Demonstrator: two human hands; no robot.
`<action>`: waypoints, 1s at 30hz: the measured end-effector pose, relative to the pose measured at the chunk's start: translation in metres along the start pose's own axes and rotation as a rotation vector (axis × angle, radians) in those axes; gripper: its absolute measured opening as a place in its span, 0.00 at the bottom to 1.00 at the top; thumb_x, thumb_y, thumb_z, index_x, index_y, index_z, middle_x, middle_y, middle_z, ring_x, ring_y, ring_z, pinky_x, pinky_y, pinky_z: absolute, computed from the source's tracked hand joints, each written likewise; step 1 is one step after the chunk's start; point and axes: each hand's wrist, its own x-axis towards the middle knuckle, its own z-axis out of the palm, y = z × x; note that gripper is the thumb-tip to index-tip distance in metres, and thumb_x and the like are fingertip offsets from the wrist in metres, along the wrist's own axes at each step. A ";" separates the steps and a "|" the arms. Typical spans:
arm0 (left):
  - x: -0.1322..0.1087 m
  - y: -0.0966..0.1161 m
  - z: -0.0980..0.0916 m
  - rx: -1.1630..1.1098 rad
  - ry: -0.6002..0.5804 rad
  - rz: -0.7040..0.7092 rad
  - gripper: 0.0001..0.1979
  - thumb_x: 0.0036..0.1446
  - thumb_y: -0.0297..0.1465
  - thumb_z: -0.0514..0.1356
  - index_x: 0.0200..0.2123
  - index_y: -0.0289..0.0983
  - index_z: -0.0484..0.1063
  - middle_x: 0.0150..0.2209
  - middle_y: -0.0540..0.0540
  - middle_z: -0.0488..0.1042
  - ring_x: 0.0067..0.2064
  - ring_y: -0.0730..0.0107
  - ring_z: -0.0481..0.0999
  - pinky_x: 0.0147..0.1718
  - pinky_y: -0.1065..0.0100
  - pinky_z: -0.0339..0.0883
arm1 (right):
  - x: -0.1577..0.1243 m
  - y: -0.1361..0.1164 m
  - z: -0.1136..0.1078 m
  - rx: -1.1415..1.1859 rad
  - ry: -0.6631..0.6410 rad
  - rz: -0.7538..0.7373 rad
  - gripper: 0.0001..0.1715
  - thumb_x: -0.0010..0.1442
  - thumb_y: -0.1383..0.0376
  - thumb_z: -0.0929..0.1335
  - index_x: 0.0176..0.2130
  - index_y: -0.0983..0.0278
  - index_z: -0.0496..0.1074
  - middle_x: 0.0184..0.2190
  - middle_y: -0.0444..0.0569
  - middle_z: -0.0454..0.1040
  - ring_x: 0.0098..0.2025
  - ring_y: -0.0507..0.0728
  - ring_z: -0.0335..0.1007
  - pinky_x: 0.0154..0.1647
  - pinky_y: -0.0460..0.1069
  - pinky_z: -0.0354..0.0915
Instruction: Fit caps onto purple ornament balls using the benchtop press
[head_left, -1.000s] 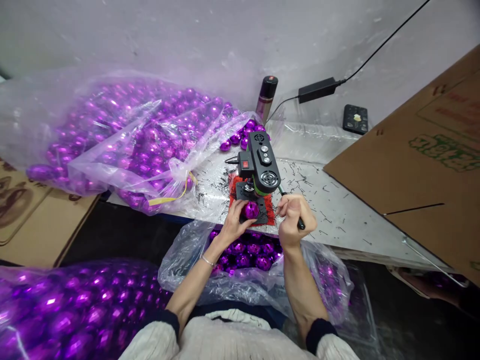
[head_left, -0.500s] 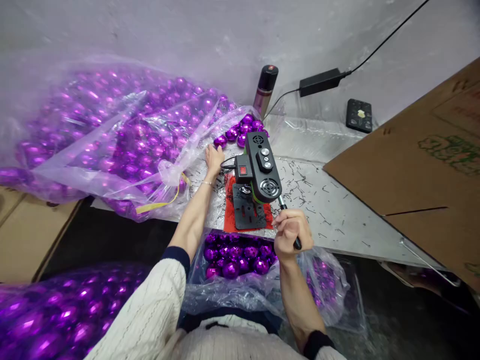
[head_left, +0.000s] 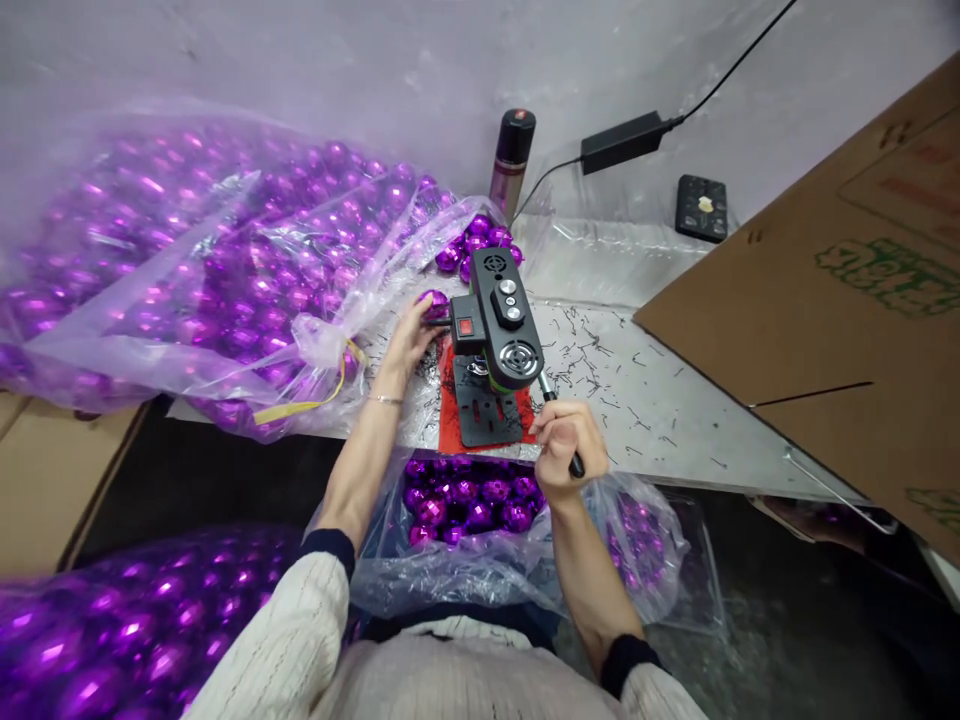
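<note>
My left hand [head_left: 409, 338] is closed on a shiny purple bauble [head_left: 433, 304], just left of a black bench machine [head_left: 501, 315] with a red switch and round vents. Fingers of my right hand [head_left: 568, 447] wrap round the black-ended metal lever [head_left: 576, 466] at the machine's right front. The machine's slotted base plate [head_left: 487, 425] lies on a red sheet [head_left: 450, 425]. Behind it sits a small pile of loose purple baubles [head_left: 480, 232]. Below the table edge, in front of me, an open clear plastic bag [head_left: 450, 580] holds more purple baubles [head_left: 478, 513].
A big clear bag of purple baubles [head_left: 247, 260] fills the table's left side. Behind the machine stands a black-capped can [head_left: 512, 150], near a power adapter [head_left: 626, 143] and a dark flat case [head_left: 701, 208]. Small black bits litter the tabletop [head_left: 630, 400]. A cardboard box [head_left: 825, 300] leans in at right.
My left hand has taken a bauble from near the pile and brought it back toward the machine's left side. My right hand keeps its grip on the lever. The whole view has shifted slightly.
</note>
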 end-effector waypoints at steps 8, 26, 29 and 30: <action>-0.124 -0.055 -0.046 0.291 -0.116 0.056 0.33 0.55 0.40 0.74 0.63 0.39 0.74 0.55 0.41 0.83 0.56 0.57 0.83 0.60 0.57 0.74 | 0.015 -0.006 0.006 0.034 0.043 0.007 0.23 0.73 0.67 0.64 0.25 0.60 0.65 0.22 0.42 0.70 0.26 0.52 0.71 0.26 0.50 0.62; -0.138 -0.113 -0.024 0.977 -0.188 0.745 0.34 0.58 0.45 0.74 0.63 0.40 0.72 0.59 0.36 0.78 0.61 0.49 0.79 0.62 0.49 0.73 | 0.016 -0.005 0.002 0.002 -0.002 -0.024 0.19 0.73 0.67 0.63 0.28 0.60 0.67 0.25 0.43 0.71 0.27 0.52 0.71 0.27 0.49 0.64; -0.136 -0.120 -0.024 0.960 -0.171 0.744 0.36 0.57 0.46 0.75 0.63 0.39 0.72 0.58 0.36 0.79 0.61 0.48 0.79 0.63 0.47 0.72 | 0.011 -0.003 0.000 -0.009 -0.019 -0.015 0.19 0.73 0.67 0.63 0.28 0.60 0.68 0.25 0.44 0.72 0.27 0.52 0.71 0.26 0.50 0.65; -0.136 -0.120 -0.024 0.958 -0.166 0.733 0.36 0.57 0.46 0.75 0.63 0.39 0.73 0.58 0.36 0.79 0.61 0.48 0.79 0.63 0.46 0.71 | 0.007 -0.001 0.000 -0.009 -0.023 -0.012 0.19 0.73 0.66 0.63 0.28 0.60 0.68 0.26 0.44 0.72 0.27 0.52 0.71 0.26 0.50 0.65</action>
